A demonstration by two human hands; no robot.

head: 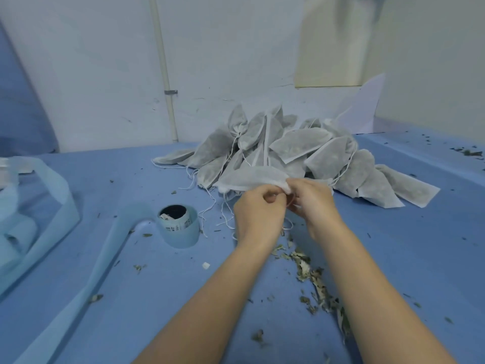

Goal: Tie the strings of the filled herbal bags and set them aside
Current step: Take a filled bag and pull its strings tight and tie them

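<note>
A white mesh herbal bag (249, 177) lies flat in front of a big pile of filled bags (301, 151) at the back of the blue table. My left hand (258, 211) and my right hand (313, 202) meet at the bag's right-hand mouth, fingers pinched together on its gathered neck and thin white drawstring. Loose white strings (223, 214) trail from the pile and the held bag down onto the table under my hands. Which fingers grip the string is hidden by the hands themselves.
A roll of light blue tape (179, 227) stands left of my hands, its strip (78, 298) running toward the near left. A translucent blue container (39, 206) sits at the far left. Dried herb scraps (315, 282) litter the blue table (157, 298) between my forearms.
</note>
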